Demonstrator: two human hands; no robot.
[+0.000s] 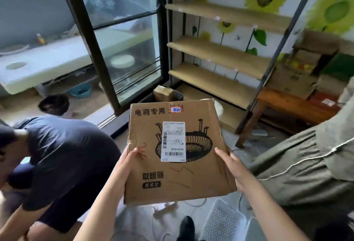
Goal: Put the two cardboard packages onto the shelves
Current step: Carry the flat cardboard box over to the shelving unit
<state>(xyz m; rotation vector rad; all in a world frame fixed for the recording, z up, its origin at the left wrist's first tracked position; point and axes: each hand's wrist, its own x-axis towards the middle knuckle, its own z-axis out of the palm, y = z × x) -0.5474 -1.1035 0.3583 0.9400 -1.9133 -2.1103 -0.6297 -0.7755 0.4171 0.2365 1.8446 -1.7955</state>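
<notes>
A large brown cardboard package [178, 175] with a printed heater drawing and a white shipping label is held up in front of me. My left hand [127, 161] grips its left edge and my right hand [229, 161] grips its right edge. Beyond it stand the wooden shelves [216, 53] in a dark metal frame, all boards bare. A second, smaller cardboard package [163, 93] sits in a dark bin on the floor by the shelves' left foot.
A person in a dark shirt [63, 154] crouches at my left. A dark-framed glass door [122, 36] stands left of the shelves. A wooden bench [287, 104] with stacked boxes is at the right. A white plastic basket [224, 221] lies by my feet.
</notes>
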